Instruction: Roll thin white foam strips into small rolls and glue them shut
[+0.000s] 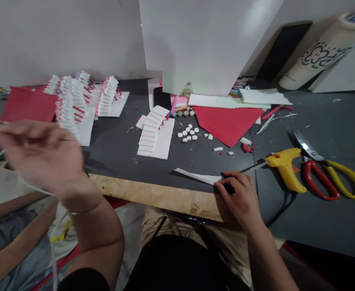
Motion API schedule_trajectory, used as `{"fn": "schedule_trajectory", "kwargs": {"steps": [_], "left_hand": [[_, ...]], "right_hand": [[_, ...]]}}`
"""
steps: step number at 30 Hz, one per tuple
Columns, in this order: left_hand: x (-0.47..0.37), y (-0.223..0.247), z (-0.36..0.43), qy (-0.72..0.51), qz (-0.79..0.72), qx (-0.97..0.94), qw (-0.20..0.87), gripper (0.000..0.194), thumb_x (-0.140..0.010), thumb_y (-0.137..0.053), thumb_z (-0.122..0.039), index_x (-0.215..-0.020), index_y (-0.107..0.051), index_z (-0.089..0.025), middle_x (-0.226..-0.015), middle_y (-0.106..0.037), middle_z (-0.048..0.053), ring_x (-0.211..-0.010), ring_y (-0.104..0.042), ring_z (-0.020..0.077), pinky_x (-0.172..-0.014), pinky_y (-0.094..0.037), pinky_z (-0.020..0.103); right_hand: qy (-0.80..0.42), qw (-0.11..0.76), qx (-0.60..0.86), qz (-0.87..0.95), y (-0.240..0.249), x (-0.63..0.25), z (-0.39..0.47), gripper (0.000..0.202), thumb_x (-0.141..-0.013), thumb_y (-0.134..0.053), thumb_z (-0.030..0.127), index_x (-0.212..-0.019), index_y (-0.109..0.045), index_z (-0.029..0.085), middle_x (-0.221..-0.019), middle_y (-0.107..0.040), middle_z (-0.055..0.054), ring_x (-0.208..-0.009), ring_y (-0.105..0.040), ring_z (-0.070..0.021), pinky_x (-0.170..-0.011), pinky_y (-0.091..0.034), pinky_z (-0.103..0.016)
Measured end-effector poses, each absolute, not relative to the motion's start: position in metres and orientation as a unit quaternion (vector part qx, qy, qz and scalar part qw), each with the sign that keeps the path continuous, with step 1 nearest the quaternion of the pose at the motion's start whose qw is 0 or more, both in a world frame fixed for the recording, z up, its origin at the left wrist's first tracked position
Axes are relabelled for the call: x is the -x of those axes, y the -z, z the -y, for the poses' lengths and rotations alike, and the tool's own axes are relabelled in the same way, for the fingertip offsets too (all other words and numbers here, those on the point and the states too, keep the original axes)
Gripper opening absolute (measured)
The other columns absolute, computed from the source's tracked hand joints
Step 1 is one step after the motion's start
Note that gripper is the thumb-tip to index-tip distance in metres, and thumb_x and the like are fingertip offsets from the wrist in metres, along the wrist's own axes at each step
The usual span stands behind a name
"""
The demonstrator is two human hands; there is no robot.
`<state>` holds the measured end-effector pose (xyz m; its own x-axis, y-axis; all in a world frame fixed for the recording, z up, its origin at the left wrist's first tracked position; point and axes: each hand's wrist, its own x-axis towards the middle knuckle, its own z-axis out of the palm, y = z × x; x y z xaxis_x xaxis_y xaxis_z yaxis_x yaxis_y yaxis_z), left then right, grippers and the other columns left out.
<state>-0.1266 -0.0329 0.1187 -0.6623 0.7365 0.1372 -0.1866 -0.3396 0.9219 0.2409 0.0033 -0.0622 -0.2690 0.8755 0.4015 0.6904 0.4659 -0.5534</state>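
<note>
My right hand (239, 196) rests near the front edge of the table, its thumb and fingers closed on the end of a narrow white paper strip (198, 176). My left hand (44, 155) is raised at the left, smeared by motion; what its fingers hold, if anything, is unclear. Beyond the strip lies a small white model of overlapping steps (148, 137) on a white base, with red bits along one side. Next to it sits a cluster of small white discs (189, 133). A yellow glue gun (286, 165) lies to the right of my right hand.
Scissors (320, 169) with red and yellow handles lie at the right. Several finished stepped models (74, 105) stand back left beside red paper (28, 105). Another red sheet (230, 121) lies mid-table. A white bottle (317, 56) stands back right. Another person's arms (20, 250) show lower left.
</note>
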Motion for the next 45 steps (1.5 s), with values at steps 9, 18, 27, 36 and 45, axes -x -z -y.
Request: {"fn": "schedule_trajectory", "kwargs": {"steps": [9,18,27,36,45], "left_hand": [[0.090,-0.066,0.006,-0.831,-0.305,-0.073,0.460,0.033,-0.102,-0.040,-0.021,-0.078,-0.062,-0.020,-0.065,-0.061,-0.005,-0.057,-0.054,0.0040,-0.052,-0.040,0.015],[0.021,-0.048,0.030,-0.702,-0.326,-0.132,0.620,0.018,-0.095,-0.057,-0.025,-0.103,-0.071,-0.017,-0.054,-0.038,-0.006,-0.047,-0.038,0.0057,-0.047,-0.034,0.018],[-0.016,-0.013,0.059,-0.596,-0.390,-0.197,0.674,0.030,-0.087,-0.067,-0.039,-0.111,-0.075,-0.021,-0.053,-0.039,-0.004,-0.053,-0.036,0.0084,-0.053,-0.032,0.022],[-0.030,-0.009,0.069,-0.542,-0.493,-0.283,0.619,0.041,-0.089,-0.064,-0.044,-0.119,-0.071,-0.019,-0.062,-0.056,-0.001,-0.059,-0.046,0.0103,-0.066,-0.041,0.027],[-0.035,-0.008,0.074,-0.517,-0.499,-0.325,0.615,0.036,-0.093,-0.058,-0.039,-0.123,-0.070,-0.022,-0.067,-0.060,0.001,-0.064,-0.050,0.0111,-0.068,-0.043,0.027]], "right_hand": [[-0.138,0.328,0.493,0.794,0.060,-0.243,-0.003,0.021,-0.091,-0.060,0.039,-0.079,-0.066,0.022,-0.101,-0.067,-0.009,-0.092,-0.057,-0.0245,-0.084,-0.047,-0.044],[-0.143,0.339,0.473,0.801,0.058,-0.243,-0.003,0.012,-0.092,-0.058,0.031,-0.089,-0.066,0.022,-0.102,-0.067,-0.010,-0.093,-0.059,-0.0247,-0.084,-0.049,-0.044],[-0.090,0.363,0.448,0.812,0.010,-0.220,0.001,0.019,-0.092,-0.057,0.020,-0.108,-0.068,0.023,-0.101,-0.068,-0.009,-0.091,-0.061,-0.0218,-0.083,-0.047,-0.037],[-0.061,0.382,0.405,0.829,-0.017,-0.186,0.005,0.005,-0.091,-0.064,0.023,-0.094,-0.068,0.023,-0.087,-0.074,-0.002,-0.075,-0.063,-0.0150,-0.071,-0.038,-0.032],[-0.041,0.355,0.421,0.834,-0.014,-0.189,0.009,0.007,-0.091,-0.062,0.021,-0.091,-0.067,0.025,-0.085,-0.074,0.001,-0.073,-0.061,-0.0142,-0.073,-0.037,-0.032]]}}
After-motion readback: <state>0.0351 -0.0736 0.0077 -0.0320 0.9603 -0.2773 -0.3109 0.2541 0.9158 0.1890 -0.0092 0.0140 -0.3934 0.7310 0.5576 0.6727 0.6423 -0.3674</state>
